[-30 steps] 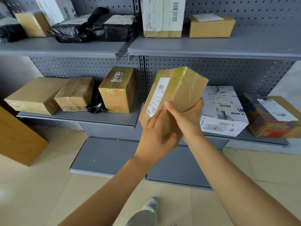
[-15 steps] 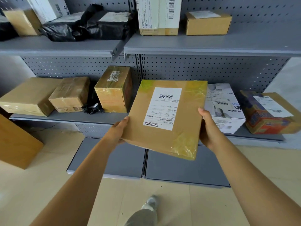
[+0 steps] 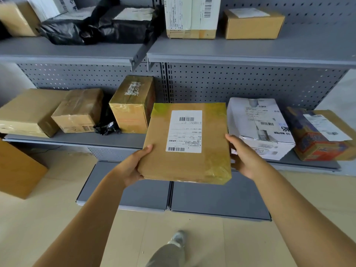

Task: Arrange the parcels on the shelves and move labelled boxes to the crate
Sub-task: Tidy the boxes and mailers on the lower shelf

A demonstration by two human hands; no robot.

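You held the flat brown cardboard parcel with yellowish tape at its corners (image 3: 185, 143) between both hands, label side up, in front of the middle grey metal shelf (image 3: 81, 138). Your left hand (image 3: 131, 168) gripped its near left corner, thumb lying on top along the edge and the fingers hidden underneath; your right hand (image 3: 242, 157) pressed against its right edge, thumb at the upper rim, the fingers curled out of sight beneath the parcel. The white printed shipping label with barcodes (image 3: 184, 131) sat between your two thumbs, nearer the far end of the parcel. Just beyond your left thumb stood an upright tape-wrapped brown carton (image 3: 133, 106), and further left of it a smaller brown taped box (image 3: 79, 110) and a wide flat tan box (image 3: 27, 112), with a crumpled black plastic bag (image 3: 107, 127) wedged between the upright carton and the smaller box. Just right of your right hand lay a white printed box (image 3: 258, 124), and beyond it a purple and orange printed box (image 3: 319, 135). Below your wrists ran the bare grey bottom shelf (image 3: 219, 197).
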